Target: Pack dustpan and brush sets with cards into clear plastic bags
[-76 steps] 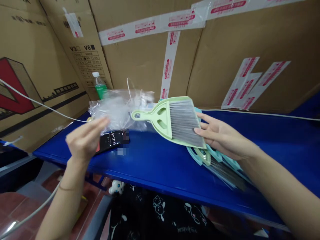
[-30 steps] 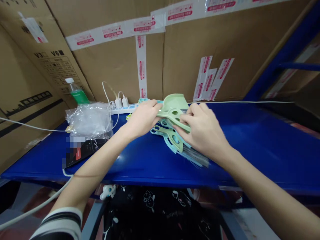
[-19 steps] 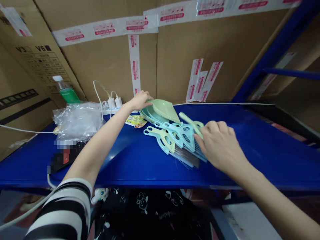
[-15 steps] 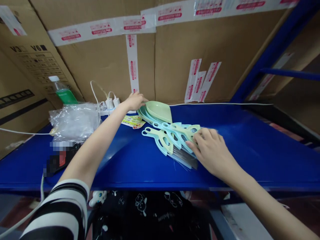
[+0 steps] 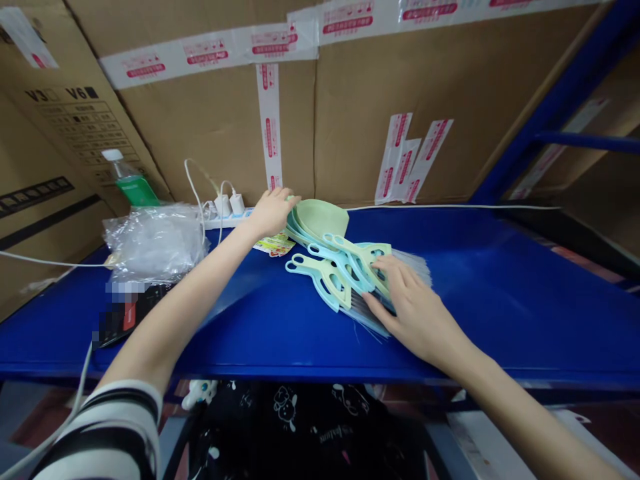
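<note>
Small dustpans (image 5: 325, 217), pale green on top and light blue beneath, lie nested near the back of the blue shelf. My left hand (image 5: 273, 212) is at their left edge, fingers curled over the rim. In front of them a pile of small hand brushes (image 5: 345, 263), pale green and light blue, lies with bristles toward the right. My right hand (image 5: 413, 310) is over the pile's right part, thumb and fingers closed around a brush (image 5: 381, 283). My palm hides part of the bristles.
Clear plastic bags (image 5: 155, 243) lie at left, with a green-liquid bottle (image 5: 133, 183) behind. A power strip (image 5: 233, 217) with white plugs and printed cards (image 5: 275, 245) are near my left hand. Cardboard boxes (image 5: 390, 87) line the back; a blue post (image 5: 540, 100) stands right.
My right hand has moved slightly toward the shelf's front, and brush bristles now show beyond its fingers. The upper green brush has shifted left. My left hand stays at the dustpans.
</note>
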The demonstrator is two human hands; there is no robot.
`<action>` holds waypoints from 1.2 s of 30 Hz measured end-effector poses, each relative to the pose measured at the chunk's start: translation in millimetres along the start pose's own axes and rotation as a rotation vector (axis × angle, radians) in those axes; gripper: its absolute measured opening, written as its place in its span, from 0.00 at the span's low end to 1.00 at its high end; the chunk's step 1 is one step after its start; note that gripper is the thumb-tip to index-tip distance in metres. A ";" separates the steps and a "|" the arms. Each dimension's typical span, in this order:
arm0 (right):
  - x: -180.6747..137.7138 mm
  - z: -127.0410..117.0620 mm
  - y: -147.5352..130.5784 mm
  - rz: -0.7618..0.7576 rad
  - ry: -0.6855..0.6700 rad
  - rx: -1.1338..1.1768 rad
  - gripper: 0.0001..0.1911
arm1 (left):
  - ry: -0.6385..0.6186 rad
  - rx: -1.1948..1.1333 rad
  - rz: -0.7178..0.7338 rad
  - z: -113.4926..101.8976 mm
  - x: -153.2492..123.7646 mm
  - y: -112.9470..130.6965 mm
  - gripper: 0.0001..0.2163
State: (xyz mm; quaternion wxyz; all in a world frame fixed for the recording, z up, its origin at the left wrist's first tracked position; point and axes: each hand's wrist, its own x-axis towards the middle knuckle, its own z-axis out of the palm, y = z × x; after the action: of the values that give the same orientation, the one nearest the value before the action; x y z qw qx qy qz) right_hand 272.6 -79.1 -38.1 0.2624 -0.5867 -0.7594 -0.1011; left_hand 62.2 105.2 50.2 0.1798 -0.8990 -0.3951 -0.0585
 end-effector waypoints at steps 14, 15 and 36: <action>-0.9 -13.6 13.1 -0.036 -0.090 -0.034 0.30 | -0.214 -0.351 0.198 17.5 -74.6 30.1 0.06; 0.9 -16.2 16.1 -0.025 -0.107 -0.042 0.32 | -0.222 -0.362 0.200 17.0 -73.6 33.1 0.06; 46.0 -18.6 39.0 -0.167 -0.337 0.109 0.27 | -0.272 -0.414 0.211 2.0 -43.4 96.1 0.09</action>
State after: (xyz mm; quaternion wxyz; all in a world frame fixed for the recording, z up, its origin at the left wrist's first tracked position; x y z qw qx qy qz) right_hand 306.6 -37.8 -4.7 0.1538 -0.5150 -0.8431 0.0185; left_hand 102.8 16.1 11.0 -0.0576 -0.9524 -0.2994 0.0024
